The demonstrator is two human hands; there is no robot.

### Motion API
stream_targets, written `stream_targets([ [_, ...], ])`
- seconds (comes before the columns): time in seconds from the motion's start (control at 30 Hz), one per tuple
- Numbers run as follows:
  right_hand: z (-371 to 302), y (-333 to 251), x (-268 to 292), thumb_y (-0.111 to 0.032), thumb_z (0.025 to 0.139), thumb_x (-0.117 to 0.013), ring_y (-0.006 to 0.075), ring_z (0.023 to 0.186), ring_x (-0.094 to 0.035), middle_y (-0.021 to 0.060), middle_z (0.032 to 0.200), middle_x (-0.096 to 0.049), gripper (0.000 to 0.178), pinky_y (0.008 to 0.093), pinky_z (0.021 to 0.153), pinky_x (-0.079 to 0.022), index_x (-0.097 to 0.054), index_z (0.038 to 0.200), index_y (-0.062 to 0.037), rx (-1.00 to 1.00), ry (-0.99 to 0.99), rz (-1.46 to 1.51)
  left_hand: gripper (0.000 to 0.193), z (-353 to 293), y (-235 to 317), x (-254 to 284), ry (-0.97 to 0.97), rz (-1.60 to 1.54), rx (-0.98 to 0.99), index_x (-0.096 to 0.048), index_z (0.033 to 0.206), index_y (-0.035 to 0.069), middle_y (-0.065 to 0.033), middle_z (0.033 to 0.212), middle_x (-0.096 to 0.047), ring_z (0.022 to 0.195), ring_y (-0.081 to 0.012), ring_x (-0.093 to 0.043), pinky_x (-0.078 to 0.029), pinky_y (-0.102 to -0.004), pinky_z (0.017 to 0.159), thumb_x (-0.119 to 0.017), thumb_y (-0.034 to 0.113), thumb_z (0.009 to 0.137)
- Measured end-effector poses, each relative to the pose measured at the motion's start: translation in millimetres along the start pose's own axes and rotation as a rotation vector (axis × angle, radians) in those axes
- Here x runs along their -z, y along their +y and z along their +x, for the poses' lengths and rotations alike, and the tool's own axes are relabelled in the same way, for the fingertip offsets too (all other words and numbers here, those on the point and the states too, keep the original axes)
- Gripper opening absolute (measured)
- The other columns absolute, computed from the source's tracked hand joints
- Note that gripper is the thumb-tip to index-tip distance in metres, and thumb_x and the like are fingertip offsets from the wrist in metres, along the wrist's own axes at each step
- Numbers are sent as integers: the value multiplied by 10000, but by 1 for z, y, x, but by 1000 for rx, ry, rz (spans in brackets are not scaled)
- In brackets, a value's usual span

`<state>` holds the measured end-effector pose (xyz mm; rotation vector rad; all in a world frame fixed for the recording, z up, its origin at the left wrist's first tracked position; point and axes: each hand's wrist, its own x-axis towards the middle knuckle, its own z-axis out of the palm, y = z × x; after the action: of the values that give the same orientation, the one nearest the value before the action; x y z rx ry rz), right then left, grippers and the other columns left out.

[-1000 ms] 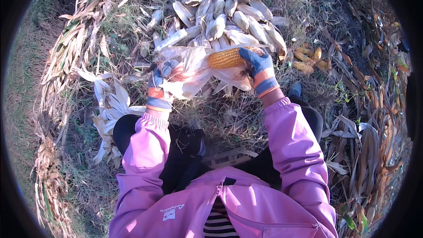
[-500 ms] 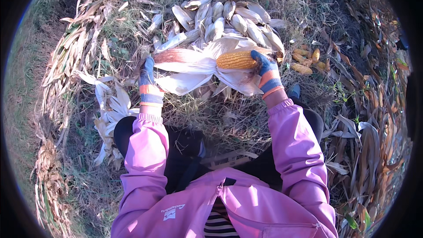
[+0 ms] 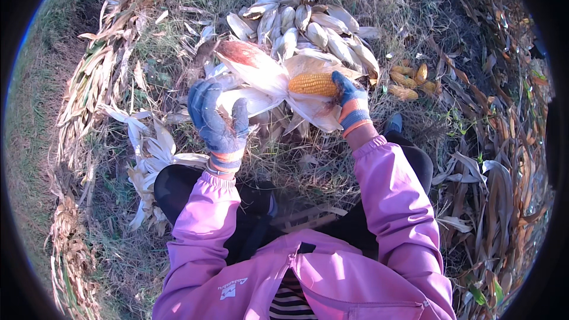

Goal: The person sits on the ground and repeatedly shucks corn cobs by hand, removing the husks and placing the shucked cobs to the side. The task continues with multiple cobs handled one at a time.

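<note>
Gloved in blue with orange-striped cuffs, my right hand (image 3: 351, 96) grips the tip end of a yellow ear of corn (image 3: 313, 85). Its pale husk (image 3: 261, 77) is peeled back from the kernels and spreads to the left, with reddish-brown silk (image 3: 244, 53) at its far end. My left hand (image 3: 218, 115), in a matching glove, is raised just left of the husk leaves. Its fingers are apart, with nothing held between them. Beyond the ear lies a heap of unpeeled corn ears (image 3: 317, 34) in dry husks.
Several bare yellow ears (image 3: 404, 92) lie on the ground to the right. Discarded husks (image 3: 155, 154) are on the left by my knee. Rows of dry corn stalks (image 3: 501, 201) run along the right, and more dry stalks (image 3: 95, 83) along the left. Dry grass covers the ground.
My left hand has let go of the husk and moved nearer to me, its fingers now spread. The silk end has swung up and away, while my right hand still holds the ear.
</note>
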<state>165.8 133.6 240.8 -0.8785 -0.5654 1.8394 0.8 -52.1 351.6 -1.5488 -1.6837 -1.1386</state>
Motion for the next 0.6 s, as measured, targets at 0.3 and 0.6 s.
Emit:
stream_targets([
  [0.3,-35,10,-21,-21,666,-769,244,836,-609,132,964,-606,563,362,733,-523,-480,1148,13,-186,-94,-47,622,-60,-3,-60,-585,286,137,-523,1194,88,-118,1239,-494,1260,-340,-355,-113,-569,1082,-662,464,718],
  [0.6,-50,10,-27,-46,670,-774,197,808,-613,95,932,-618,428,316,704,-528,-560,1040,-13,-229,-209,-130,636,-74,-19,-66,-782,329,317,-545,1147,121,-109,1165,-558,1219,-339,-411,-101,-545,1090,-718,467,642],
])
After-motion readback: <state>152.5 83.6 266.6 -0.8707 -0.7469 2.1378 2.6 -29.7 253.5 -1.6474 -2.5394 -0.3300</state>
